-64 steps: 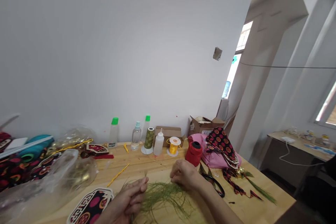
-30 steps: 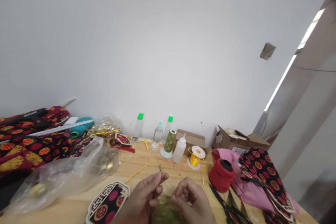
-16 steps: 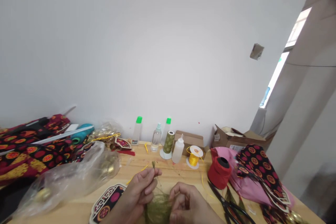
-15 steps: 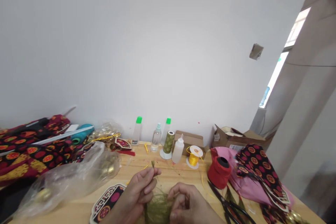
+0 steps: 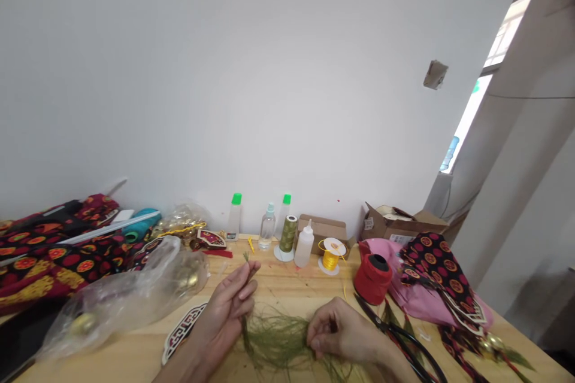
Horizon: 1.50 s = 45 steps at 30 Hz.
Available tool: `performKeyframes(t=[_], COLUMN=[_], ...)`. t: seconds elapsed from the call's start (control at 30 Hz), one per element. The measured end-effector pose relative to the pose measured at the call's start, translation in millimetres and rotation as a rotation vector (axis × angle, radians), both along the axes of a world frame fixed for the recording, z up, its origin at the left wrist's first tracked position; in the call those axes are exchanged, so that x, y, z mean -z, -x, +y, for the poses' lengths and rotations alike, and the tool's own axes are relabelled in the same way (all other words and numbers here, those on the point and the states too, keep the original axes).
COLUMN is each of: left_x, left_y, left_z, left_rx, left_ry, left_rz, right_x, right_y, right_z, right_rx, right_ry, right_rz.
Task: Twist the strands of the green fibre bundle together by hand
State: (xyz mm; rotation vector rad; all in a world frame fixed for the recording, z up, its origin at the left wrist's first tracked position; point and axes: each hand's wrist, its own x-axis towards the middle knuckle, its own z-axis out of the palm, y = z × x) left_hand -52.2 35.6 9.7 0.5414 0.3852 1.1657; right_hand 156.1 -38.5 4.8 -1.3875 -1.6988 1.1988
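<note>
My left hand [image 5: 231, 305] is closed around the upper end of a bundle of olive-green thread, whose short tip pokes out above the fingers. Loose, tangled green thread [image 5: 278, 338] spreads between both hands over the wooden table. My right hand [image 5: 336, 332] pinches the right side of that tangle, fingers curled with the thumb below. Partly behind my left forearm lies a patterned, pale-edged ornament piece [image 5: 183, 330]. Just right of my right hand are black-handled scissors [image 5: 395, 329], apart from it.
Along the wall stand a green thread spool [image 5: 288, 234], a white squeeze bottle [image 5: 304, 246] and a yellow cord spool [image 5: 331, 258]. A red thread cone [image 5: 372, 280] sits at right beside pink cloth [image 5: 426, 305]. A plastic bag [image 5: 121, 311] and patterned fabric [image 5: 54, 251] lie left.
My left hand has moved left and up with the thread's end. My right hand has shifted right, so the green thread is stretched wider between them. The camera view has tilted slightly.
</note>
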Motion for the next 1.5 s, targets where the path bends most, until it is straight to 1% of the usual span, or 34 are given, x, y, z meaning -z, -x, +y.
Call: performKeyframes(t=[0.1, 0.17, 0.2, 0.27, 0.33, 0.37, 0.43, 0.5, 0.6, 0.77, 0.87, 0.93, 1.0, 1.07, 1.17, 1.2, 1.27, 1.4, 1.43, 1.5], left_x=[-2.1, -3.5, -4.1, -4.8, -5.0, -4.8, -3.6, -1.3, 4.4, 13.3, 15.3, 15.8, 15.6, 14.1, 9.8, 8.3, 6.2, 5.6, 5.9, 7.2], left_y=[1.5, 2.1, 2.1, 1.3, -0.6, -1.8, -4.6, -7.9, -13.9, -23.2, -25.7, -26.2, -26.0, -25.6, -26.6, -27.8, -31.7, -42.3, -44.3, -46.1], left_z=[-0.3, -1.1, -2.0, -5.6, -11.1, -14.3, -20.4, -24.9, -27.4, -27.2, -28.9, -29.7, -28.7, -25.8, -21.2, -20.7, -22.6, -33.5, -35.7, -37.5], left_rx=[-0.002, 0.011, 0.024, 0.082, 0.185, 0.244, 0.353, 0.434, 0.497, 0.511, 0.539, 0.534, 0.534, 0.470, 0.285, 0.243, 0.234, 0.306, 0.312, 0.278], left_ry=[-0.010, -0.018, -0.020, -0.040, -0.100, -0.143, -0.236, -0.306, -0.360, -0.402, -0.414, -0.416, -0.384, -0.332, -0.198, -0.151, -0.095, -0.108, -0.093, -0.059], left_rz=[-0.005, 0.002, 0.009, 0.046, 0.119, 0.163, 0.253, 0.331, 0.445, 0.550, 0.576, 0.590, 0.592, 0.546, 0.414, 0.372, 0.303, 0.188, 0.184, 0.229], right_x=[-2.9, -8.0, -11.3, -17.5, -20.5, -20.3, -17.2, -12.9, -11.0, -17.6, -18.7, -18.6, -19.2, -20.3, -19.5, -17.9, -13.0, -3.1, -1.9, -1.3], right_y=[-8.7, -11.5, -11.4, -8.0, -0.9, 3.6, 13.1, 21.8, 31.2, 36.9, 37.2, 36.5, 35.1, 33.5, 32.6, 33.3, 36.0, 43.9, 45.7, 48.7], right_z=[-3.1, -4.0, -3.9, -2.3, 0.8, 2.6, 5.5, 6.8, 5.2, -0.2, -1.4, -1.8, -2.6, -3.3, -2.1, -0.8, 3.1, 11.7, 13.1, 14.4], right_rx=[0.026, 0.033, 0.047, 0.098, 0.178, 0.217, 0.261, 0.261, 0.223, 0.161, 0.146, 0.138, 0.129, 0.160, 0.249, 0.269, 0.294, 0.391, 0.416, 0.456], right_ry=[-0.043, -0.077, -0.132, -0.295, -0.443, -0.479, -0.477, -0.441, -0.353, -0.262, -0.222, -0.208, -0.190, -0.186, -0.240, -0.274, -0.348, -0.477, -0.498, -0.528], right_rz=[-0.048, -0.067, -0.073, -0.069, -0.022, 0.024, 0.153, 0.286, 0.422, 0.539, 0.579, 0.591, 0.611, 0.631, 0.592, 0.557, 0.467, 0.326, 0.309, 0.280])
